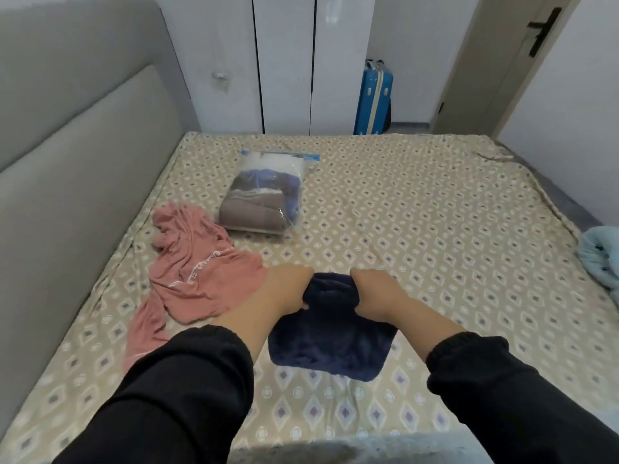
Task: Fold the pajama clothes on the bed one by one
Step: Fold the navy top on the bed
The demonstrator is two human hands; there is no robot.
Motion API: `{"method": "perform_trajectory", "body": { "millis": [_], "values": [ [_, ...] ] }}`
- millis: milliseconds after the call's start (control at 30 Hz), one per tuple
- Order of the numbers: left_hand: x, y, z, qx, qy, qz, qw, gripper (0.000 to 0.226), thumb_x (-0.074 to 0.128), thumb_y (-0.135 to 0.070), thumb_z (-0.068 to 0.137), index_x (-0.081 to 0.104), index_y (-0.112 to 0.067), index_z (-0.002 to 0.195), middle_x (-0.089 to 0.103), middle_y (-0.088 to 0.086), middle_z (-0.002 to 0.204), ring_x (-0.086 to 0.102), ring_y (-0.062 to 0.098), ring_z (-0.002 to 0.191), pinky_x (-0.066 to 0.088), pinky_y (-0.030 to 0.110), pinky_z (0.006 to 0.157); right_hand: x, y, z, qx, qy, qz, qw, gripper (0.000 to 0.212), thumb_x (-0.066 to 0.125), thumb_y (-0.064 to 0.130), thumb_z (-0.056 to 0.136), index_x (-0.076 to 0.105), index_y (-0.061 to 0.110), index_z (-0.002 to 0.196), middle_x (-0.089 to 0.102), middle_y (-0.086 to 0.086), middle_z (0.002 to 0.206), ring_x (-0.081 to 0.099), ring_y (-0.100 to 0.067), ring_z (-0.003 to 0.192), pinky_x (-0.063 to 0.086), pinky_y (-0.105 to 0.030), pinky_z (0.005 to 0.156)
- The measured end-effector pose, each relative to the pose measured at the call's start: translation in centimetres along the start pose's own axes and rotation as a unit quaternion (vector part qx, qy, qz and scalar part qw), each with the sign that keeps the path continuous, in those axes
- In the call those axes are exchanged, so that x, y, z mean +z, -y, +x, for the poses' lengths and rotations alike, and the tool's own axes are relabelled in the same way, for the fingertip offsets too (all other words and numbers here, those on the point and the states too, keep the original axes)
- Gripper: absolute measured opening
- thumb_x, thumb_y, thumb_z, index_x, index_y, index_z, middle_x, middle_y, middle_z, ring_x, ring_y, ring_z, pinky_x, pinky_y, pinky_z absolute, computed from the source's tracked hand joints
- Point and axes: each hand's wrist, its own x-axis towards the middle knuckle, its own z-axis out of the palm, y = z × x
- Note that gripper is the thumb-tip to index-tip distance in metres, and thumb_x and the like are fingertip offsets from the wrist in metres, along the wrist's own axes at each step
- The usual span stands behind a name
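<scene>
Grip: left hand and right hand each clutch far edge of dark navy fleece pajama piece.
Fold: bring that edge level onto near hem.

The only writing I can make out is on the pink pajama top, crumpled on the bed to my left. A line of white capital letters runs slantwise across its fabric, rising toward the right. In the middle of the line I read "UN". The letters on either side are bent by creases and too blurred to tell. The clear storage bag beyond it has a blue strip along its far edge; any print there is too small to read.
</scene>
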Motion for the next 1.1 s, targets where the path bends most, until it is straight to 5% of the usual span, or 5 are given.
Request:
{"method": "perform_trajectory", "body": {
  "millis": [267,533,867,1100],
  "values": [
    [-12.4,-1.6,-6.6,0.013,-0.014,-0.004,1.0,0.042,0.074,-0.038,0.078,0.05,-0.018,0.106,0.061,0.004,0.111,0.059,0.028,0.103,0.037,0.033,0.071,-11.3,3.2,-7.0,0.002,-0.06,-0.013,0.998,0.025,0.056,0.013,0.078,0.034,0.018,0.09,0.044,0.0,0.087,0.043,-0.021,0.079,0.027,-0.029,0.069],
    [-15.1,-5.9,-8.1,0.101,-0.014,0.071,0.992,0.041,0.072,-0.042,0.079,0.051,-0.018,0.105,0.063,0.002,0.108,0.06,0.027,0.101,0.04,0.033,0.071,-11.5,1.2,-12.4,0.05,-0.056,0.041,0.996,0.025,0.06,0.015,0.078,0.037,0.018,0.089,0.045,0.001,0.088,0.043,-0.02,0.08,0.033,-0.03,0.061],
    [-14.6,-22.6,-4.0,0.187,0.029,0.086,0.978,0.042,0.071,-0.045,0.079,0.056,-0.017,0.106,0.065,0.004,0.107,0.06,0.028,0.099,0.037,0.03,0.071,-8.9,-13.8,-21.7,0.08,-0.044,0.114,0.989,0.028,0.061,0.019,0.078,0.041,0.019,0.098,0.037,0.002,0.097,0.039,-0.018,0.088,0.036,-0.031,0.067],
    [-14.0,-37.8,1.4,0.222,0.057,0.098,0.968,0.035,0.071,-0.044,0.079,0.051,-0.021,0.095,0.065,0.002,0.1,0.061,0.026,0.093,0.038,0.03,0.07,-8.3,-27.8,-29.9,0.109,0.035,0.247,0.962,0.041,0.068,0.032,0.077,0.047,0.022,0.111,0.058,0.001,0.104,0.057,-0.02,0.092,0.049,-0.037,0.08]
  ]
}}
